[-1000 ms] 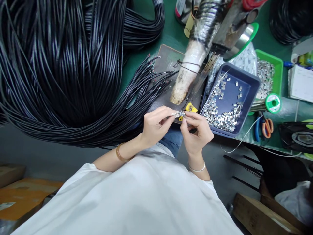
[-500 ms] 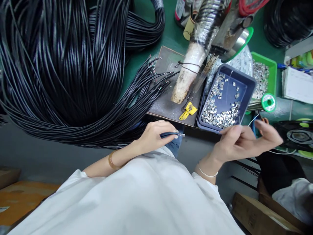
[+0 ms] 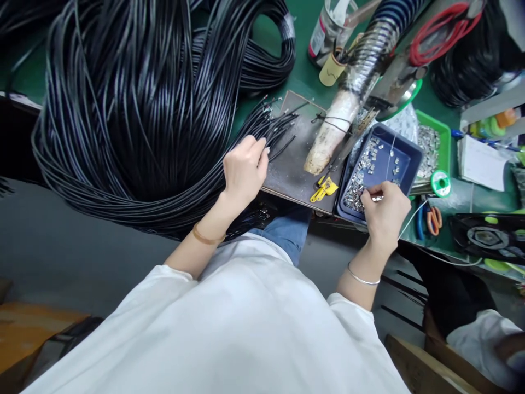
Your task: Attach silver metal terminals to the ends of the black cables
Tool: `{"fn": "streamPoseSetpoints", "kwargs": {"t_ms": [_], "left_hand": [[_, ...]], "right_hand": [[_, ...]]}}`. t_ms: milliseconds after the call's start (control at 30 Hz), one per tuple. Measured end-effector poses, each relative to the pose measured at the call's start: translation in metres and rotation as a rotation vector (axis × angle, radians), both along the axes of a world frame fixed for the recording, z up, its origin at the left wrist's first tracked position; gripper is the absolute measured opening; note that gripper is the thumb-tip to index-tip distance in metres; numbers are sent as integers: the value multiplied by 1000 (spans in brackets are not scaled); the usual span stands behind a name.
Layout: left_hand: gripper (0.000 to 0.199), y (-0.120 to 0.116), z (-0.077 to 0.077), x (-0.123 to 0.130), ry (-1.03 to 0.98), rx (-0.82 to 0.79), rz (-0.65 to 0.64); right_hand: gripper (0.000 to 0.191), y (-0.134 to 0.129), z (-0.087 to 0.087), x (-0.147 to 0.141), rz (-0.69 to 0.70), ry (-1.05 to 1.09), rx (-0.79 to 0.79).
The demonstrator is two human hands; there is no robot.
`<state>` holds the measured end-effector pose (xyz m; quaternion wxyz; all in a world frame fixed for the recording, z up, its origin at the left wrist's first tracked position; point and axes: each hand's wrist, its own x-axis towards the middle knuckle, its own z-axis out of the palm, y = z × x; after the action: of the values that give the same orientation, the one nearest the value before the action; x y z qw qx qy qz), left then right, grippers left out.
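My left hand (image 3: 245,171) is closed over the loose ends of the black cables (image 3: 164,200), and one cable end (image 3: 287,145) sticks out past its fingers. Several of these ends show stripped, coloured wires or small metal tips. Inside the dark blue bin (image 3: 404,145), my right hand (image 3: 388,210) pinches among small silvery metal connectors (image 3: 356,189). One connector (image 3: 377,199) shows at its fingertips. Between the hands, a yellow tool (image 3: 324,189) lies on the dark board (image 3: 287,178).
A plastic-wrapped duct hose (image 3: 328,134) slants down over the board. Behind the blue bin are a green bin (image 3: 445,128) and a solder spool (image 3: 440,183). Orange-handled scissors (image 3: 433,220) and a black fan (image 3: 488,238) lie at right. Another person's sleeve (image 3: 479,334) shows lower right.
My left hand has moved up from my lap onto the cable ends; the tipped cable it held is no longer seen there. My right hand has gone into the blue bin and closed.
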<state>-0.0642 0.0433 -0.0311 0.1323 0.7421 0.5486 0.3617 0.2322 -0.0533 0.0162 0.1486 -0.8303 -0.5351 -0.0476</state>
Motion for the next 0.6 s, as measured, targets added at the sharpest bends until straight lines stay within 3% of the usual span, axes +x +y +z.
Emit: {"fn": "streamPoseSetpoints", "kwargs": {"t_ms": [233,367,433,533,600], "left_hand": [[29,13,-9,-6,-799,32,110],[19,0,16,-11,-1107,46,31],[13,-13,37,-13,-1120,-39,-204],[6,-38,65,-10,-727,-580,-892],[4,-55,72,2,-547,-792,-1264]], "right_hand": [[10,0,-6,9,87,11,96],[6,0,-11,10,78,-24,146],[6,1,-13,11,82,-14,147],[8,4,-13,12,85,7,148],[9,5,-13,13,86,11,177]]}}
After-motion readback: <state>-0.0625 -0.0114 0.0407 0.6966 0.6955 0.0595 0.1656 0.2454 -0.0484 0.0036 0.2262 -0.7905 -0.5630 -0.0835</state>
